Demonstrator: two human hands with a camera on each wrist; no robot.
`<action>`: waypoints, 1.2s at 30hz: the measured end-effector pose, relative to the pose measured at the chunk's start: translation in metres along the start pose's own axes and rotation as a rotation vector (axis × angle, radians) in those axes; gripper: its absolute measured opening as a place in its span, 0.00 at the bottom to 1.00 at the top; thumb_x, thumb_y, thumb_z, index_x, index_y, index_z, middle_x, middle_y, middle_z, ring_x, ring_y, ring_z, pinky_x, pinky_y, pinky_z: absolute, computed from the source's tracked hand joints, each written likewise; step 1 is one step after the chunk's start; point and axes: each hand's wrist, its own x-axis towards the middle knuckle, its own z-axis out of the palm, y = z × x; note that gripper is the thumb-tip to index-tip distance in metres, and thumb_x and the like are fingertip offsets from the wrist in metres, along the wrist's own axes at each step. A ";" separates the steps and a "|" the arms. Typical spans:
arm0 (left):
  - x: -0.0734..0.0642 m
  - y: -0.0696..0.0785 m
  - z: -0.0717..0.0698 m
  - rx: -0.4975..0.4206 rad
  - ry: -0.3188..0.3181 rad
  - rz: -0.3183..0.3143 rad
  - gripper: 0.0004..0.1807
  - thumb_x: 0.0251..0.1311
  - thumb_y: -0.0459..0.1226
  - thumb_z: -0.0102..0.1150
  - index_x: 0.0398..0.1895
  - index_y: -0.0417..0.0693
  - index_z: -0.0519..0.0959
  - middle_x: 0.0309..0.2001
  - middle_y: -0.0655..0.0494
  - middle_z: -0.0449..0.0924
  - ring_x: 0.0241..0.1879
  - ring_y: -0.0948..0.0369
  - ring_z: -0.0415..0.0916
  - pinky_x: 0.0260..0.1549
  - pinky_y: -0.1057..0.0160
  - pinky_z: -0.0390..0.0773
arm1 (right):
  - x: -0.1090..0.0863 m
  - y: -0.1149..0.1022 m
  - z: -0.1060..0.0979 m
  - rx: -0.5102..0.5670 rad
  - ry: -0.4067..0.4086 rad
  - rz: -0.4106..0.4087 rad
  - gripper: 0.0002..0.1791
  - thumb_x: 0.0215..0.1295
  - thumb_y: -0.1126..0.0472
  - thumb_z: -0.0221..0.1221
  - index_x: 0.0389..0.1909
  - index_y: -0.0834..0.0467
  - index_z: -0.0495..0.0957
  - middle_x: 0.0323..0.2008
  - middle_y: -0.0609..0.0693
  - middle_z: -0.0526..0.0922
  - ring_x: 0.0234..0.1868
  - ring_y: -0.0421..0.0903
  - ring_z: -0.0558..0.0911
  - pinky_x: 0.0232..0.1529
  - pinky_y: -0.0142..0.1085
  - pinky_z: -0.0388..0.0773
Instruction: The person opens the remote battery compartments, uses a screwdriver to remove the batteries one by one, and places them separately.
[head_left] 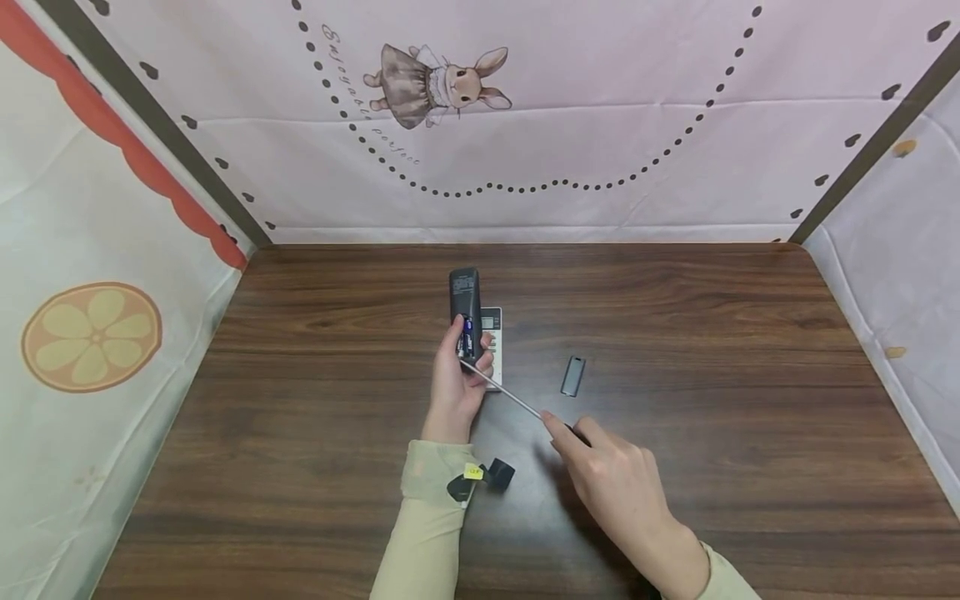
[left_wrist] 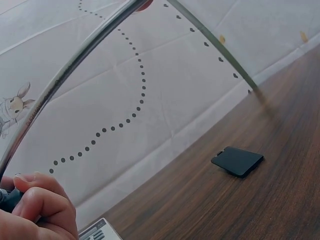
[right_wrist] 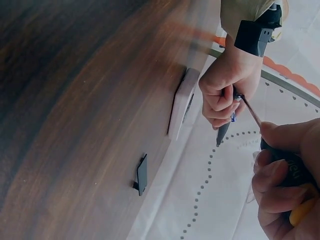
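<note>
My left hand [head_left: 452,387] grips a black remote control [head_left: 465,292], its back turned up and its battery bay uncovered. Blue batteries [head_left: 468,333] show inside the bay. In my right hand [head_left: 618,475] is a screwdriver [head_left: 510,395] with a long metal shaft; the right wrist view shows its black and yellow handle [right_wrist: 285,170]. The shaft slants up to the left, its tip right at the lower end of the battery bay. On the table to the right lies a small dark battery cover [head_left: 573,377].
A white device [head_left: 496,354] with a small screen and buttons lies on the wooden table [head_left: 712,350], partly hidden behind the left hand and remote. Printed cloth walls [head_left: 600,75] enclose the back and sides. A small black camera [head_left: 501,473] is strapped to the left wrist.
</note>
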 end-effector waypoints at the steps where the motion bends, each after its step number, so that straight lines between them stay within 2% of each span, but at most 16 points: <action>1: 0.000 0.000 0.000 -0.001 -0.003 -0.004 0.20 0.64 0.48 0.42 0.55 0.50 0.59 0.21 0.56 0.67 0.10 0.68 0.57 0.06 0.76 0.50 | 0.000 0.000 0.000 0.000 0.003 0.000 0.16 0.60 0.59 0.52 0.49 0.47 0.77 0.20 0.44 0.67 0.11 0.38 0.62 0.04 0.30 0.56; 8: 0.001 0.000 -0.002 -0.014 0.009 -0.016 0.18 0.65 0.48 0.41 0.53 0.50 0.62 0.21 0.56 0.66 0.10 0.68 0.55 0.06 0.76 0.47 | 0.001 0.000 -0.002 0.009 0.055 -0.010 0.14 0.61 0.57 0.52 0.47 0.48 0.78 0.19 0.44 0.67 0.11 0.37 0.61 0.04 0.29 0.55; 16: 0.000 0.002 -0.002 -0.037 -0.029 -0.013 0.20 0.64 0.48 0.42 0.54 0.48 0.60 0.21 0.56 0.66 0.11 0.67 0.54 0.05 0.76 0.48 | -0.002 0.002 -0.003 0.052 -0.003 0.012 0.16 0.57 0.58 0.56 0.48 0.48 0.78 0.20 0.42 0.68 0.11 0.36 0.63 0.06 0.28 0.59; 24: 0.003 -0.003 -0.002 -0.053 0.023 -0.030 0.17 0.65 0.48 0.41 0.51 0.49 0.63 0.24 0.54 0.67 0.12 0.67 0.59 0.04 0.79 0.51 | -0.003 0.008 -0.003 0.086 -0.032 0.073 0.19 0.53 0.57 0.60 0.48 0.49 0.78 0.20 0.41 0.68 0.11 0.33 0.59 0.08 0.25 0.57; 29: 0.003 -0.007 -0.001 0.008 0.044 -0.004 0.13 0.64 0.44 0.44 0.46 0.48 0.65 0.29 0.51 0.66 0.14 0.66 0.61 0.05 0.79 0.53 | 0.005 0.019 -0.008 0.087 -0.036 0.120 0.19 0.53 0.58 0.61 0.49 0.50 0.78 0.19 0.42 0.68 0.11 0.33 0.56 0.09 0.24 0.54; 32: 0.002 -0.008 0.000 0.068 0.058 0.028 0.13 0.63 0.43 0.46 0.48 0.49 0.66 0.30 0.49 0.66 0.16 0.64 0.62 0.06 0.79 0.54 | 0.010 0.028 -0.009 0.093 0.014 0.136 0.19 0.52 0.59 0.62 0.48 0.51 0.78 0.19 0.43 0.69 0.11 0.33 0.55 0.09 0.25 0.52; 36: 0.001 -0.011 0.003 0.145 0.088 0.038 0.17 0.61 0.42 0.49 0.52 0.49 0.66 0.33 0.49 0.67 0.18 0.63 0.65 0.08 0.77 0.55 | 0.016 0.040 -0.008 0.128 0.077 0.175 0.19 0.51 0.60 0.63 0.47 0.53 0.79 0.18 0.43 0.70 0.12 0.34 0.55 0.10 0.26 0.54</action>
